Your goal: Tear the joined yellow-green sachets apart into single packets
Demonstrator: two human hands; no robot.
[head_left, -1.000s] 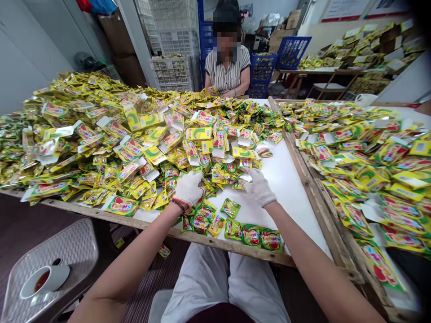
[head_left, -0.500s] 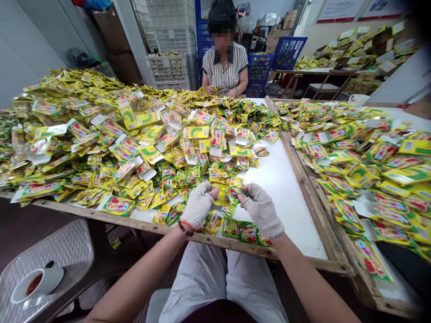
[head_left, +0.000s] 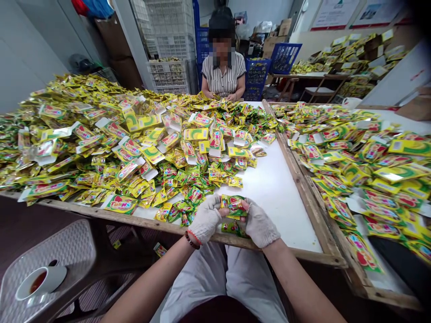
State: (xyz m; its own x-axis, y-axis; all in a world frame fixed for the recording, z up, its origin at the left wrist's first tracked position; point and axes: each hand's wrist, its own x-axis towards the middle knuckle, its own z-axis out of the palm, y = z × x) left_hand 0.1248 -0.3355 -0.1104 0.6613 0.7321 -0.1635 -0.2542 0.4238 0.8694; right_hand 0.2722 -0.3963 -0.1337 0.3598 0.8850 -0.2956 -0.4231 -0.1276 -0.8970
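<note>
Between both hands, near the table's front edge, is a small bunch of green and yellow candy packets (head_left: pixel 233 205). My left hand (head_left: pixel 207 218), in a fingertip-less white knit glove, pinches the bunch's left end. Gloved the same way, my right hand (head_left: pixel 261 224) grips its right end. Just below them, a green packet (head_left: pixel 230 228) lies on the white tabletop by the wooden edge. Loose small packets (head_left: pixel 195 196) are heaped close to my left hand, and flat yellow cartons (head_left: pixel 195 133) with open flaps rest on the pile beyond.
A wooden divider (head_left: pixel 296 175) separates my table area from another pile of cartons (head_left: pixel 363 175) on the right. Across the table sits a person in a striped shirt (head_left: pixel 224 74). At lower left, a cup of tea (head_left: pixel 42 281) stands on a grey plastic chair (head_left: pixel 76 242).
Both hands have come closer together and nearer to me, with a bunch of packets now between them. Several packets that lay along the front edge no longer show there.
</note>
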